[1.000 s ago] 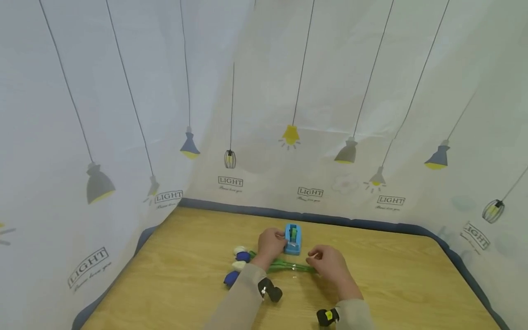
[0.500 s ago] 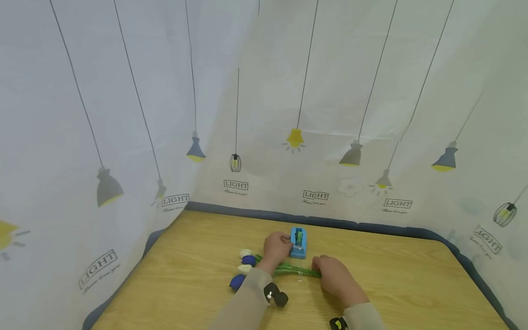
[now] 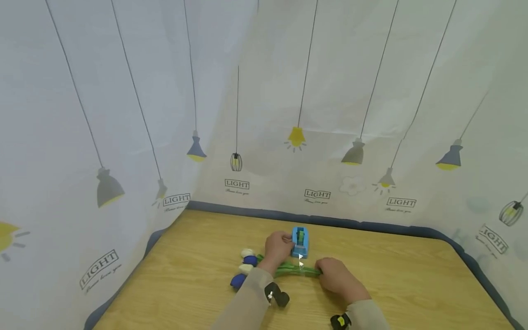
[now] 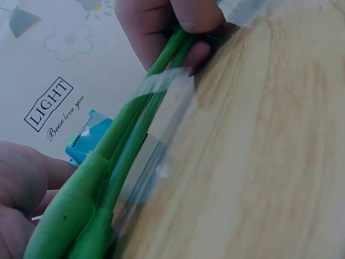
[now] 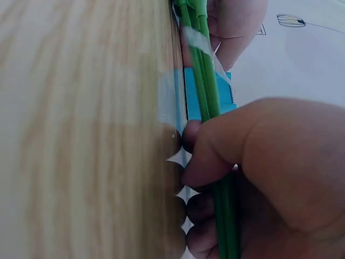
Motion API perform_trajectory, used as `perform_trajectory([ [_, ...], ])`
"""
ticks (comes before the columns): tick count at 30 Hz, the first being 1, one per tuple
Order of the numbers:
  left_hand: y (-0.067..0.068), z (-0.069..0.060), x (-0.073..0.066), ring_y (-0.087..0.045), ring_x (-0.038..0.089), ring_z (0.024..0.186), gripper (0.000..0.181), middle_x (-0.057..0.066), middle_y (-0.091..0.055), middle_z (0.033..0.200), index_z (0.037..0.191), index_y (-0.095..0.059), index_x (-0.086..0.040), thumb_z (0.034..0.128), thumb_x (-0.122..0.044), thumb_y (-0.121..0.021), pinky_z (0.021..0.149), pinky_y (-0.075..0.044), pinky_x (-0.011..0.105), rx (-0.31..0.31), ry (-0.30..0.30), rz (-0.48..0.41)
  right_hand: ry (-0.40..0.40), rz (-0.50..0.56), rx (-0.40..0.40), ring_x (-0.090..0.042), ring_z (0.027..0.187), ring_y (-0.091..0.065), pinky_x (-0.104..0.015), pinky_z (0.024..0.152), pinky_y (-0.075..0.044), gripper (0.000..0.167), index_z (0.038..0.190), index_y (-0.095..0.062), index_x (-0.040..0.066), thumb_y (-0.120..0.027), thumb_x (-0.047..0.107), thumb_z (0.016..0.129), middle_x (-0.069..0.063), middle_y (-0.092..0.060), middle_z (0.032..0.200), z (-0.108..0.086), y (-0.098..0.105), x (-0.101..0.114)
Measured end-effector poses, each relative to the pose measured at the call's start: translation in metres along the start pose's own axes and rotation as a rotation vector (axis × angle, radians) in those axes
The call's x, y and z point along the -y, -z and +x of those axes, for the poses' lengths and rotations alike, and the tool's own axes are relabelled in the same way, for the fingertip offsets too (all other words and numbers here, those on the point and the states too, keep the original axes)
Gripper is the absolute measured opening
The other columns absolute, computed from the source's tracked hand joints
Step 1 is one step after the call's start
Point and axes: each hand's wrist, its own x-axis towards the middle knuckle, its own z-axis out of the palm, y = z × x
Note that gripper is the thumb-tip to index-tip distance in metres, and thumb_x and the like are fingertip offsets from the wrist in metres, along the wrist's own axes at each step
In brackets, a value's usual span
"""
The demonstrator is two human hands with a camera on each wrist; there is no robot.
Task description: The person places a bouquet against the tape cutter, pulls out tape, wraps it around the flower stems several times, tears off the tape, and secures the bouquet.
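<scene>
A bunch of artificial tulips with blue heads (image 3: pixel 238 281) and white heads (image 3: pixel 247 253) lies on the table, heads to the left. My right hand (image 3: pixel 335 275) grips the lower ends of the green stems (image 5: pixel 207 86), thumb over them and fingers curled beneath. A strip of clear tape (image 4: pixel 159 82) clings across the stems. Behind them stands a blue tape dispenser (image 3: pixel 299 247) with a green roll. My left hand (image 3: pixel 278 247) reaches over the stems and holds the dispenser's left side; its fingertips are partly hidden.
The wooden table (image 3: pixel 189 256) has a dark blue padded edge (image 3: pixel 264 213) at the back and sides. A pale curtain (image 3: pixel 264 91) printed with lamps hangs around it. A black wrist camera (image 3: pixel 276 294) sits on the left sleeve, another (image 3: pixel 340 321) on the right.
My right hand has come down from just above the stem ends and now grips them. The glints on the tape have shifted toward the dispenser. My left hand stays at the dispenser.
</scene>
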Motion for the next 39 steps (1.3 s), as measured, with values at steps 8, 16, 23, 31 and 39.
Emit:
perform_trajectory([
  [8, 0.002, -0.001, 0.003, -0.073, 0.015, 0.086, 0.018, 0.005, -0.079, 0.096, 0.112, -0.079, -0.006, 0.094, -0.01, -0.08, 0.071, -0.062, 0.03, -0.004, -0.013, 0.011, -0.07, -0.008, 0.063, -0.019, 0.072, -0.056, -0.039, 0.068, -0.05, 0.006, 0.083, -0.071, 0.011, -0.069, 0.007, 0.088, 0.0, -0.064, 0.079, -0.002, 0.004, 0.011],
  [16, 0.003, 0.0, 0.001, -0.073, 0.015, 0.087, 0.02, 0.004, -0.08, 0.098, 0.114, -0.079, -0.007, 0.0946, -0.013, -0.08, 0.073, -0.062, 0.031, -0.004, -0.002, 0.049, -0.064, 0.194, 0.151, -0.017, 0.077, -0.056, -0.04, 0.074, -0.052, 0.019, 0.094, -0.076, 0.011, -0.067, 0.026, 0.1, -0.001, -0.069, 0.087, -0.006, 0.011, 0.006],
  [23, 0.006, -0.003, -0.011, -0.073, 0.018, 0.09, 0.021, 0.006, -0.079, 0.104, 0.117, -0.079, -0.007, 0.0973, -0.016, -0.077, 0.074, -0.063, 0.033, 0.001, 0.013, 0.077, 0.055, 0.32, 0.243, -0.015, 0.07, -0.053, -0.035, 0.069, -0.044, 0.036, 0.086, -0.07, 0.015, -0.053, 0.034, 0.111, 0.001, -0.061, 0.079, 0.0, 0.014, -0.016],
  [31, 0.02, -0.012, -0.031, -0.07, 0.019, 0.091, 0.019, 0.004, -0.076, 0.105, 0.117, -0.077, -0.013, 0.1018, -0.022, -0.071, 0.076, -0.061, 0.037, -0.052, 0.001, 0.06, 0.168, 0.38, 0.289, -0.012, 0.063, -0.048, -0.032, 0.061, -0.04, 0.042, 0.084, -0.063, 0.019, -0.046, 0.046, 0.113, 0.005, -0.053, 0.073, 0.016, -0.006, -0.047],
  [39, 0.044, -0.037, -0.039, -0.066, 0.012, 0.086, 0.014, -0.002, -0.075, 0.096, 0.108, -0.079, -0.015, 0.0991, -0.023, -0.072, 0.075, -0.058, 0.032, -0.072, -0.199, 0.07, 0.166, 0.395, 0.275, -0.013, 0.062, -0.046, -0.031, 0.059, -0.039, 0.039, 0.083, -0.06, 0.016, -0.047, 0.038, 0.114, 0.005, -0.05, 0.07, 0.001, 0.017, -0.022],
])
